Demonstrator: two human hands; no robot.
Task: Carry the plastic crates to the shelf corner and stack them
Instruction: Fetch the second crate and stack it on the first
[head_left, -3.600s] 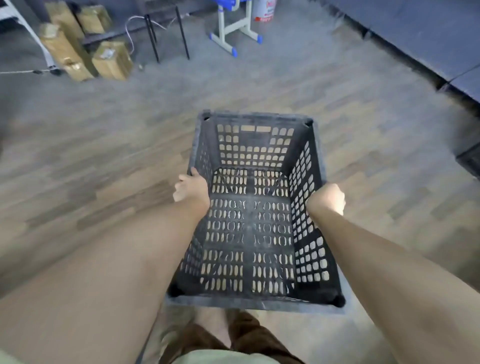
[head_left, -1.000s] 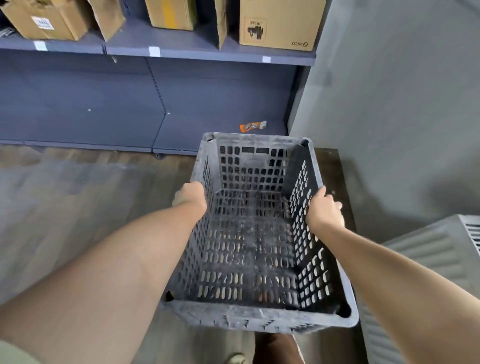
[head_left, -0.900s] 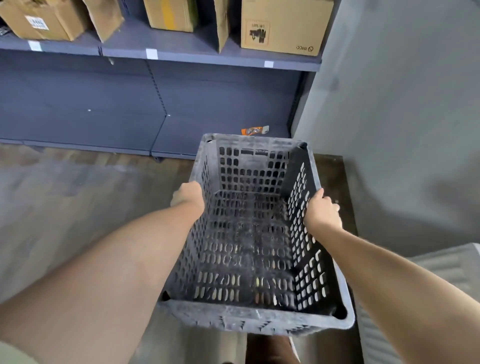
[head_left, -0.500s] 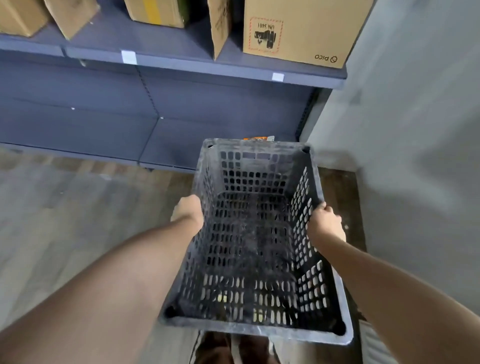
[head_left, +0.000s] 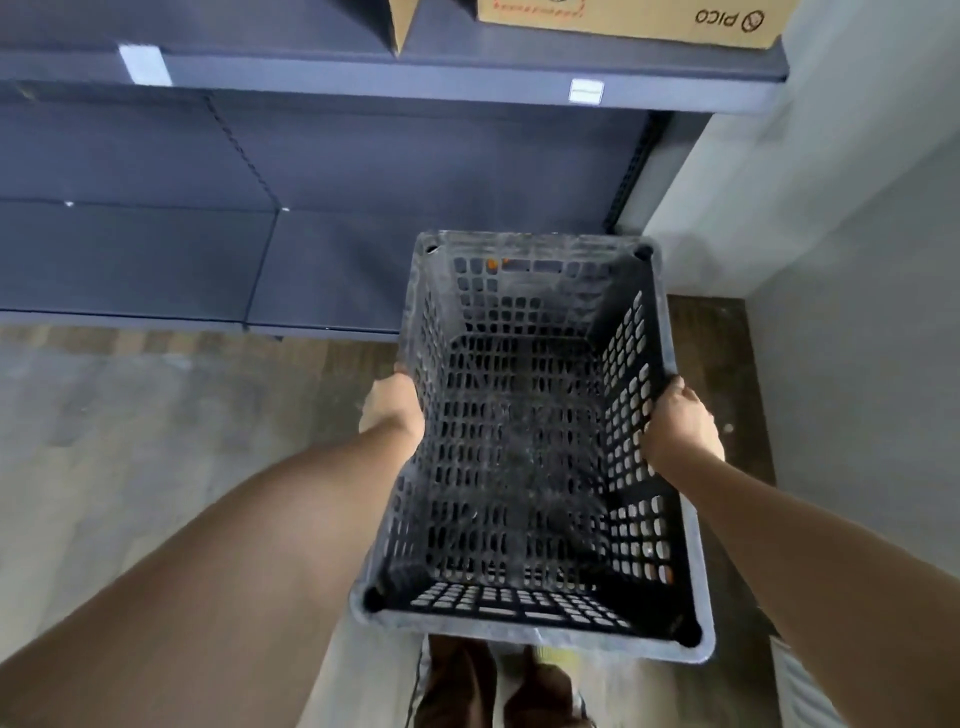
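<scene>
Since the frame half a second ago, the crate has come nearer to the shelf; its far rim now overlaps the shelf's lower section, and the cardboard box on the shelf board sits cropped at the top edge.

Head view: the black perforated crate is held in the air, open side up and empty. The left hand grips the left rim at mid-length, its fingers curled out of sight. The right hand clamps the right rim, thumb on top. The wall stands close on the right, leaving a narrow strip of floor in the corner. Left of the crate, the floor lies open up to the shelf base.
</scene>
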